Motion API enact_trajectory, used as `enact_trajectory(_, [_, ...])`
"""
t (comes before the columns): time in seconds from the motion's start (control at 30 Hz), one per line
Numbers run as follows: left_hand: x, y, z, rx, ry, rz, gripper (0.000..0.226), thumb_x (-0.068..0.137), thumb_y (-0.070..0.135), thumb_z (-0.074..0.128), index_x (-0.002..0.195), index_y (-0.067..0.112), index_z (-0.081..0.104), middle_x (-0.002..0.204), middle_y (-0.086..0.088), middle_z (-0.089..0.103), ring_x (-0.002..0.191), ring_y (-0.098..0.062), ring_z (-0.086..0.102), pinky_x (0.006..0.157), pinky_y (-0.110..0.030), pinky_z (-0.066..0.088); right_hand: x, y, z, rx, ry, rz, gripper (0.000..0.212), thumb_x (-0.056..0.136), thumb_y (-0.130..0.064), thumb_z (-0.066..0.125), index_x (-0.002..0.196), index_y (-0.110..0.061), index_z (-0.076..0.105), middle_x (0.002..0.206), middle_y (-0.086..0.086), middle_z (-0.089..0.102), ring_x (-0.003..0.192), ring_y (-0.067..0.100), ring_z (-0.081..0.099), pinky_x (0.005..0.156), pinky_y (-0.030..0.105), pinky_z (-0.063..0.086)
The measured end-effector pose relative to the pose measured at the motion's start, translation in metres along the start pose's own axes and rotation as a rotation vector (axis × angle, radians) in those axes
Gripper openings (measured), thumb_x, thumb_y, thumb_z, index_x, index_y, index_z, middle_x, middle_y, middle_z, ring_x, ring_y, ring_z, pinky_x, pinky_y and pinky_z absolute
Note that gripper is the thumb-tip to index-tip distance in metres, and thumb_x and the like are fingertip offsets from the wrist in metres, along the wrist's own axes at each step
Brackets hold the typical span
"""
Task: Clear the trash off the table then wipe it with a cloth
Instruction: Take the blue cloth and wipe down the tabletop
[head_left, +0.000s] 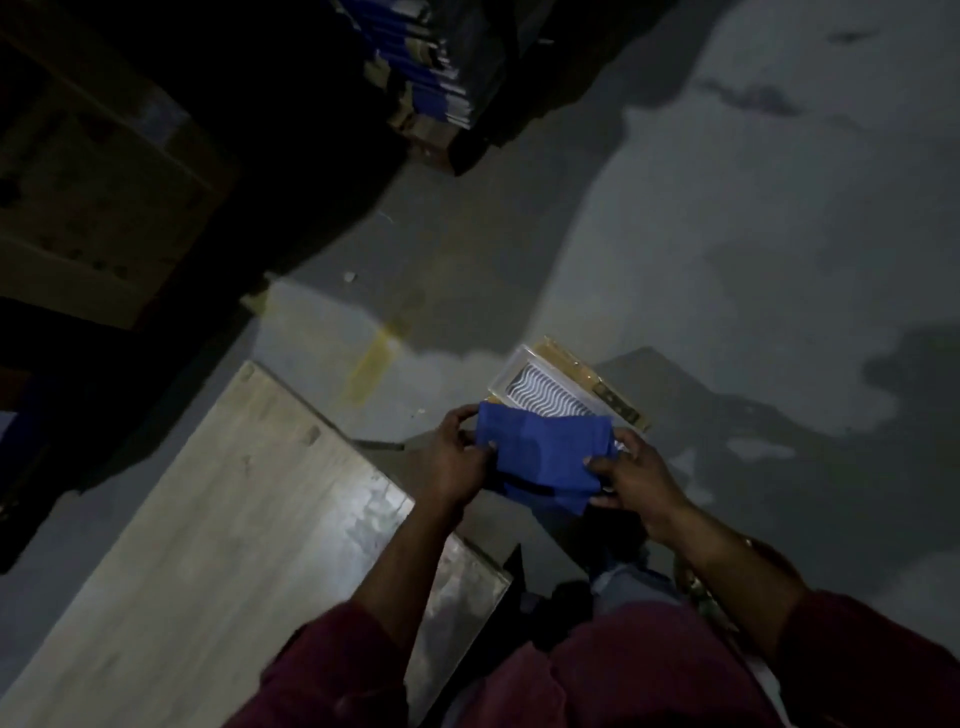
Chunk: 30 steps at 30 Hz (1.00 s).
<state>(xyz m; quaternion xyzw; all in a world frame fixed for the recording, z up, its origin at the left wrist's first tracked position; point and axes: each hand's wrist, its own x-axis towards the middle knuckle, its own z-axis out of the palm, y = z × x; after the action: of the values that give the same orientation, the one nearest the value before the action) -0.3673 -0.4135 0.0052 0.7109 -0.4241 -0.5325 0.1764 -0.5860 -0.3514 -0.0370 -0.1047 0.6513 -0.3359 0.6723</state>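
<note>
A blue cloth (545, 457) is stretched between both my hands, off the table's right end and above the floor. My left hand (457, 457) grips its left edge, thumb on top. Its right edge is pinched by my right hand (628, 478). The light wooden table (208, 519) runs from lower left toward the middle, its top bare and shiny in one patch. No trash shows on the part of the table in view.
A clear tray with a wavy black-and-white pattern (550, 397) lies on the grey floor (727, 234) just beyond the cloth, over a yellowish board. Cardboard boxes (93, 197) stand at the left, and a stack of blue-and-white items (421, 62) at the top.
</note>
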Motion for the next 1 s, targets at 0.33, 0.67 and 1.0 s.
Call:
enact_trajectory(0.33, [0.137, 0.008, 0.079, 0.424, -0.121, 0.086, 0.045, 0.083, 0.015, 0.071, 0.126, 0.025, 0.061, 0.108, -0.004, 0.073, 0.095, -0.022, 0.070, 0.087, -0.040, 0.060, 0.097, 0.024, -0.017, 0.054, 0.216, 0.113, 0.035, 0.086, -0.001, 0.065, 0.110, -0.027, 0.061, 0.114, 0.008, 0.069, 0.094, 0.031, 0.069, 0.074, 0.048, 0.060])
enact_trajectory(0.67, [0.188, -0.012, 0.104, 0.504, -0.109, 0.044, 0.047, 0.085, 0.005, 0.067, 0.130, 0.015, 0.061, 0.114, -0.011, 0.073, 0.101, -0.026, 0.070, 0.082, -0.030, 0.055, 0.154, 0.036, -0.012, 0.029, 0.237, 0.233, 0.040, 0.093, -0.007, 0.062, 0.132, -0.011, 0.057, 0.121, 0.011, 0.067, 0.108, 0.032, 0.065, 0.094, 0.056, 0.056])
enact_trajectory(1.0, [0.218, -0.020, 0.114, 0.917, -0.161, 0.174, 0.029, 0.095, 0.017, 0.058, 0.123, 0.019, 0.065, 0.109, -0.011, 0.073, 0.094, -0.032, 0.072, 0.082, -0.047, 0.062, 0.169, 0.043, -0.004, -0.774, 0.249, 0.145, 0.042, 0.091, -0.034, 0.068, 0.113, 0.001, 0.063, 0.105, 0.015, 0.067, 0.096, 0.028, 0.065, 0.078, 0.031, 0.050])
